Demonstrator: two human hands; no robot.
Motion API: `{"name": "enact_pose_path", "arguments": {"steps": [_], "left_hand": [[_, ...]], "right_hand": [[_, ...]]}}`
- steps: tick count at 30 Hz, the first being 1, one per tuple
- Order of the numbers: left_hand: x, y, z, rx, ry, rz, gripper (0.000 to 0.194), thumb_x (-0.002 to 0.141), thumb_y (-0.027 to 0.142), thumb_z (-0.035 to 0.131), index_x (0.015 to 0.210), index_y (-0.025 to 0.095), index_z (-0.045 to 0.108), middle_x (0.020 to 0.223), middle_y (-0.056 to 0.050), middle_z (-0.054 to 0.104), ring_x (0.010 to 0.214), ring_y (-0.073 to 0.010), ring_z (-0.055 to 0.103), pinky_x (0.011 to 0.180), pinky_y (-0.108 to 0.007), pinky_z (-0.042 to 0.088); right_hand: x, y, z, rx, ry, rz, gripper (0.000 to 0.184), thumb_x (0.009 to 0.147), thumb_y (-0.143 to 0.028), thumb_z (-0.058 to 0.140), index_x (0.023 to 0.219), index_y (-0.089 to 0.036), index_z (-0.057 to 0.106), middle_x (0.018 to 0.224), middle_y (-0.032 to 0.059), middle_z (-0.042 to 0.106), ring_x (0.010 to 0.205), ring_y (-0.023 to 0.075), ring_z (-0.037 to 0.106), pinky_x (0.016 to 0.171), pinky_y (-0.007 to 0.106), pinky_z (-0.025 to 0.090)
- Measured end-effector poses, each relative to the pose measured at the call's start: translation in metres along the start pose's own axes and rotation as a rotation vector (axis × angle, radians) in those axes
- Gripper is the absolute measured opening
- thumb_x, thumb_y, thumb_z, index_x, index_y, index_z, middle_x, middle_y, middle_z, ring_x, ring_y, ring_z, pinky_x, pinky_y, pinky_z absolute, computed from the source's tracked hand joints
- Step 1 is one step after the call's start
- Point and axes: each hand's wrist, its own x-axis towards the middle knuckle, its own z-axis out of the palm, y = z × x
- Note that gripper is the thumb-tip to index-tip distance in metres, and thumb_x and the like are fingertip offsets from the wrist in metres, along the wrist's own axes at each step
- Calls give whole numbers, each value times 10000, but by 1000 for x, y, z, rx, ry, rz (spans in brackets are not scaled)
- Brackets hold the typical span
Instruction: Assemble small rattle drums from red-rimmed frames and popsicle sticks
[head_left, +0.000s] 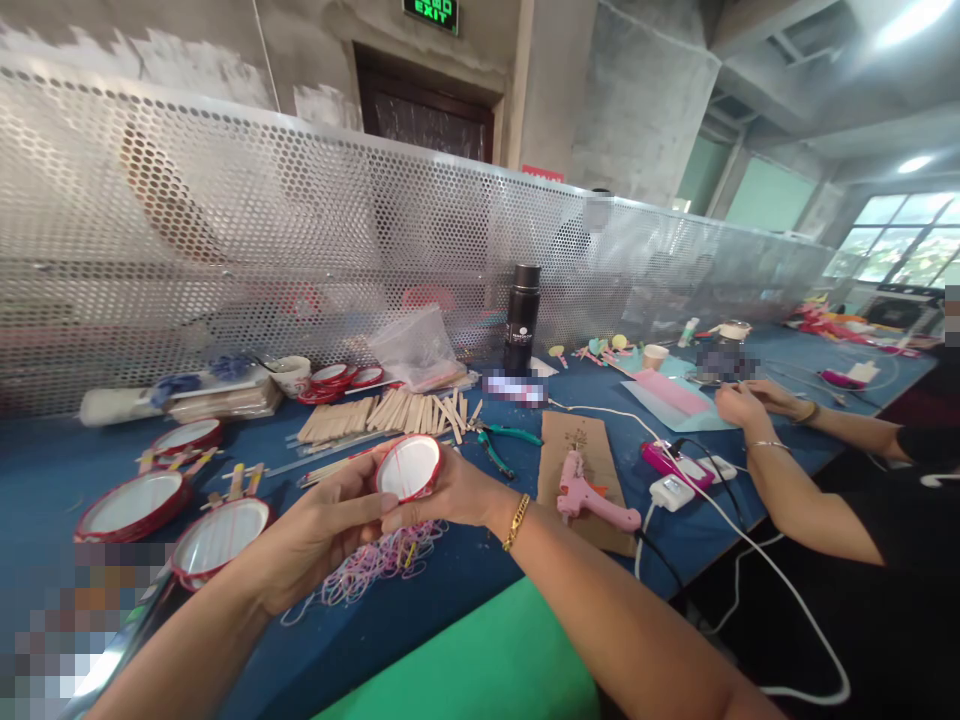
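Observation:
Between my two hands is a small round red-rimmed piece point(409, 468) with a white face, much like a little drum, held above the table. My left hand point(330, 525) grips its left and lower edge with thumb and fingers. From the other side, my right hand point(466, 488) closes on the lower right edge, its thumb near the left one. A thin reddish line crosses the white face. Under the hands lies a tangle of pink and purple cord point(386, 565). Larger red-rimmed round pieces point(223, 540) rest to the left, with small wooden sticks by their edges.
Wooden craft sticks point(409, 410) and teal-handled pliers point(499, 450) lie behind my hands. A pink glue gun point(581, 495) rests on cardboard point(551, 440). A black thermos point(522, 320) stands near the perforated partition point(315, 200). White cables cross rightward, near a co-worker's hands point(750, 405).

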Motion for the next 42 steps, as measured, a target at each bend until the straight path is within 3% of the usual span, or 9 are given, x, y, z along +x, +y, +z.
{"name": "enact_pose_path", "arguments": {"steps": [6, 12, 17, 21, 27, 34, 42], "left_hand": [[1, 0, -3, 25, -9, -25, 725, 662, 302, 852, 1318, 246, 549, 871, 15, 597, 578, -61, 457, 494, -156, 412], [2, -1, -2, 29, -44, 9, 601, 749, 346, 783, 1299, 237, 567, 776, 11, 596, 567, -76, 470, 474, -171, 378], [6, -7, 0, 87, 117, 20, 416, 721, 470, 756, 991, 169, 662, 585, 16, 573, 488, -95, 482, 443, -194, 342], [6, -7, 1, 124, 157, 21, 339, 701, 467, 747, 783, 162, 623, 544, 23, 553, 428, -68, 438, 411, -182, 253], [4, -5, 5, 117, 216, 29, 329, 690, 446, 733, 793, 160, 607, 500, 46, 516, 413, -65, 411, 407, -180, 246], [6, -9, 1, 193, 175, 78, 300, 707, 425, 720, 717, 168, 566, 493, 60, 476, 414, -50, 351, 420, -185, 206], [8, -10, 0, 201, 179, 112, 339, 697, 441, 709, 862, 156, 626, 503, 71, 464, 436, -58, 332, 420, -181, 204]], "right_hand": [[0, -5, 3, 43, 16, 32, 765, 373, -345, 950, 1056, -217, 629, 892, -21, 674, 779, 143, 595, 821, 355, 531], [0, -4, 2, 40, 3, 54, 761, 397, -350, 946, 1062, -212, 601, 910, -9, 682, 773, 142, 618, 804, 333, 538], [0, 7, -1, 22, -3, 40, 821, 414, -354, 944, 1133, -219, 574, 954, 14, 684, 811, 163, 649, 824, 359, 553], [-2, 12, -2, 25, 21, -4, 815, 459, -323, 936, 1171, -215, 553, 958, 14, 685, 800, 157, 654, 829, 362, 551], [-3, 9, 0, 10, -32, -77, 756, 497, -310, 924, 1164, -211, 582, 1011, 31, 686, 847, 172, 650, 846, 364, 539], [-4, 8, -2, -91, -10, -83, 758, 491, -282, 928, 1170, -213, 599, 1068, 37, 679, 937, 187, 625, 897, 368, 513], [-4, 5, -2, -103, -44, -103, 767, 496, -347, 925, 1180, -223, 599, 1122, 51, 673, 1029, 216, 618, 971, 406, 496]]}}
